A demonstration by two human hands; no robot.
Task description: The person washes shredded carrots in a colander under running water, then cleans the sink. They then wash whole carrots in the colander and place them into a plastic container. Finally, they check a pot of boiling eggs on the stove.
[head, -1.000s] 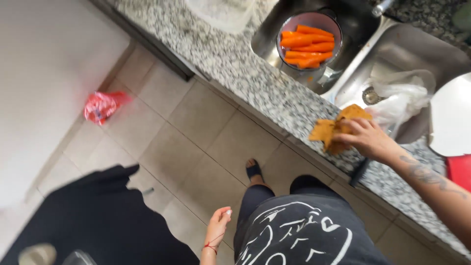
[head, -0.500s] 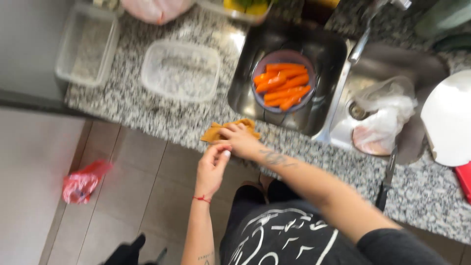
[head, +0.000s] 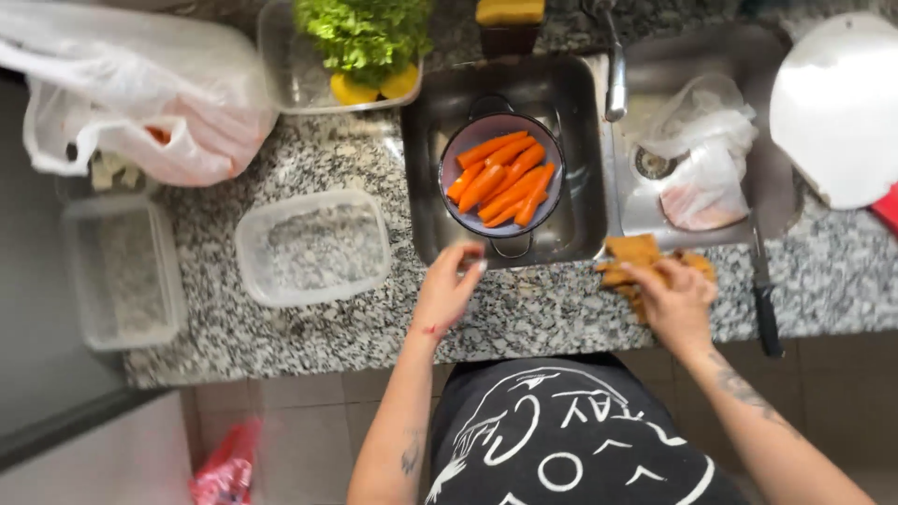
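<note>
- Cloth [head: 645,262]: an orange-brown rag, bunched on the granite counter [head: 543,313] at about 3 o'clock from frame centre, just at the front edge of the right sink basin [head: 781,201].
- Right hand [head: 675,301] lies on top of the cloth, fingers [head: 641,274] pressed down over it and curled around its near side, grasping it against the counter.
- Left hand [head: 447,292] hovers over the counter near centre, just at 6 o'clock from the colander handle [head: 511,249]. Its fingers are loosely bent and hold nothing; whether a fingertip touches the sink rim I cannot tell.
- Colander [head: 502,176] sits in the left sink basin [head: 575,103] at 12 o'clock from the left hand, with peeled carrots [head: 503,180] piled inside.
- Tap [head: 614,70] stands between the two basins.
- Clear plastic bag [head: 703,154] lies crumpled in the right basin, at 12 o'clock from the cloth.
- Knife [head: 763,290] with a dark handle lies on the counter at 3 o'clock from the right hand, just beside it.
- White board [head: 837,108] rests at 2 o'clock, far right.
- Empty clear tub [head: 313,248] sits at 9 o'clock from the left hand; a second tub [head: 126,271] is farther left.
- Tray [head: 290,65] of green leaves [head: 365,33] sits at 11 o'clock, with a white shopping bag [head: 140,93] to its left.
</note>
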